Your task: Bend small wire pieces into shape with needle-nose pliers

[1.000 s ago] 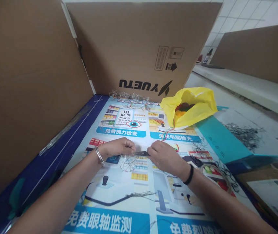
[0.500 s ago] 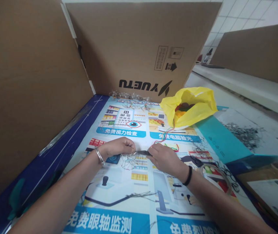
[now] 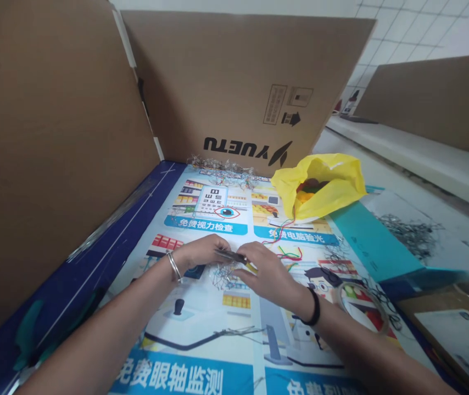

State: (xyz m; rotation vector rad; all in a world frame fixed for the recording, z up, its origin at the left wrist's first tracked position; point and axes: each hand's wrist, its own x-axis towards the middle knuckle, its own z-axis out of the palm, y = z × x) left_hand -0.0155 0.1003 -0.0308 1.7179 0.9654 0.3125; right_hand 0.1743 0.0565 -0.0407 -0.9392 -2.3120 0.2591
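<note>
My right hand (image 3: pixel 265 271) is closed on small pliers (image 3: pixel 234 255) with dark, narrow jaws and a yellow handle. The jaws point left and reach to the fingertips of my left hand (image 3: pixel 207 249). Those fingers are pinched on a tangle of thin silvery wire (image 3: pixel 223 276), which hangs below them over the printed sheet (image 3: pixel 240 244). Exactly where the jaws meet the wire is too small to tell. Red and green cords (image 3: pixel 290 254) lie just beyond my right hand.
An open yellow bag (image 3: pixel 337 186) with coloured material inside stands at the back right. Wire pieces (image 3: pixel 226 164) line the cardboard wall (image 3: pixel 218 82). A teal box flap (image 3: pixel 377 241), a dark wire heap (image 3: pixel 411 236) and a tape roll (image 3: pixel 383 307) are to the right.
My right hand has turned the pliers, so the yellow handle now shows and the jaws lie across my left fingertips. Its fingers have loosened a little. The left hand stays nearly in place.
</note>
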